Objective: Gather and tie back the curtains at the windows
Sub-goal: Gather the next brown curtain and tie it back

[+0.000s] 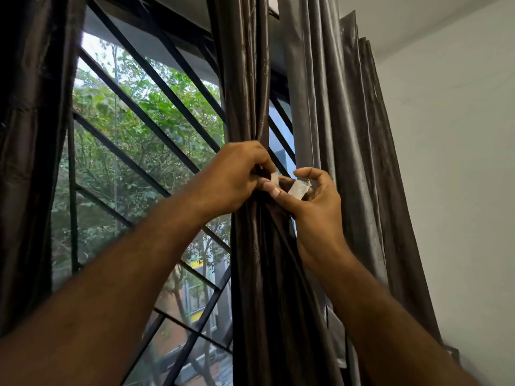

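A dark brown curtain [248,87] hangs gathered into a narrow bundle in the middle of the window. My left hand [234,176] is closed around the bundle at its pinched waist and pinches one end of a dark tie-back band with a white patch [274,178]. My right hand [315,199] holds the band's other end, where a second white patch [298,189] faces me. The two ends lie close together in front of the bundle, slightly apart. Below the hands the curtain falls in loose folds.
A second, grey-brown curtain [348,129] hangs ungathered to the right against a white wall [451,151]. Another dark curtain [30,135] fills the left edge. Black window bars [145,112] cross the glass, with trees and a street beyond.
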